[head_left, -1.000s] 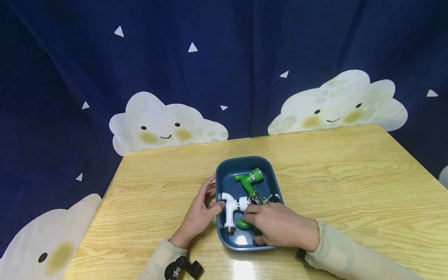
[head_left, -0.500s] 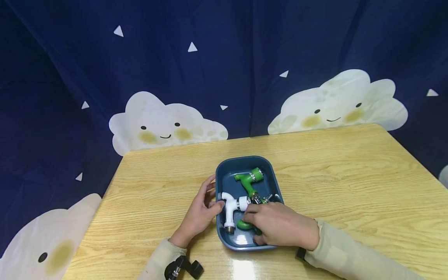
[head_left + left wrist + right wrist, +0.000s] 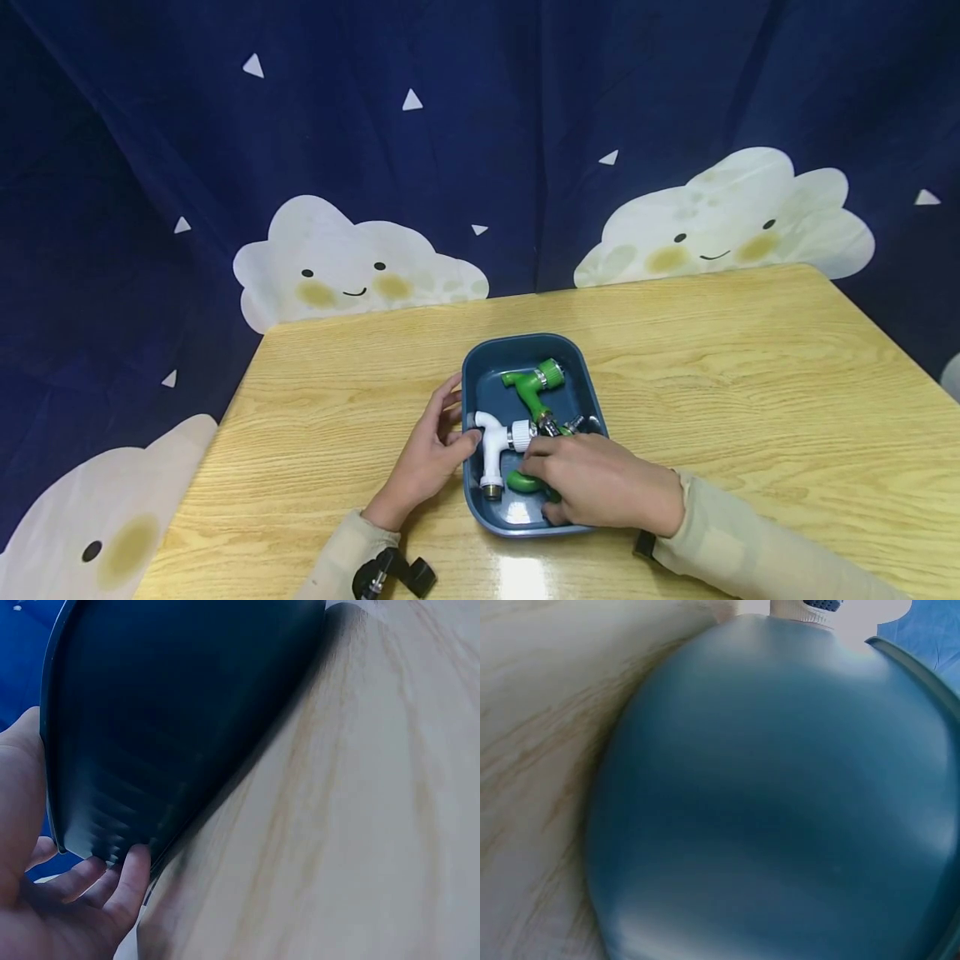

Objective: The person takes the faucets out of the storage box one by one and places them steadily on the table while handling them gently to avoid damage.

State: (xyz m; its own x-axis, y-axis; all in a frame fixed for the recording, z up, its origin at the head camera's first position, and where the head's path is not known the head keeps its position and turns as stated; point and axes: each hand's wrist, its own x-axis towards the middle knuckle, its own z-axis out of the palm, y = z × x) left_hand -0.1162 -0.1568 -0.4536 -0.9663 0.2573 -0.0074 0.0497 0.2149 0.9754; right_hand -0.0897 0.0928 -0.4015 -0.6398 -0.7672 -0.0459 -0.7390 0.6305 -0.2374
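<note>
A dark blue plastic basin [image 3: 477, 518] stands on the wooden table. My left hand [image 3: 426, 465] grips its left wall, thumb over the rim and fingers outside; the left wrist view shows these fingers [image 3: 133, 881] against the outer wall. Inside, a white tap [image 3: 491, 458] lies along the left and a green tap [image 3: 529, 390] lies toward the back. My right hand [image 3: 600, 482] reaches over the right wall with fingers curled round another green tap [image 3: 521, 481], mostly hidden beneath it. The right wrist view is filled by the basin's outer wall [image 3: 765, 772], hiding that hand.
The light wood table [image 3: 720, 375] extends on both sides of the basin. A dark blue curtain [image 3: 525, 125] with white clouds and triangles hangs behind its far edge. Black camera mounts, such as the left one [image 3: 393, 573], sit at both wrists.
</note>
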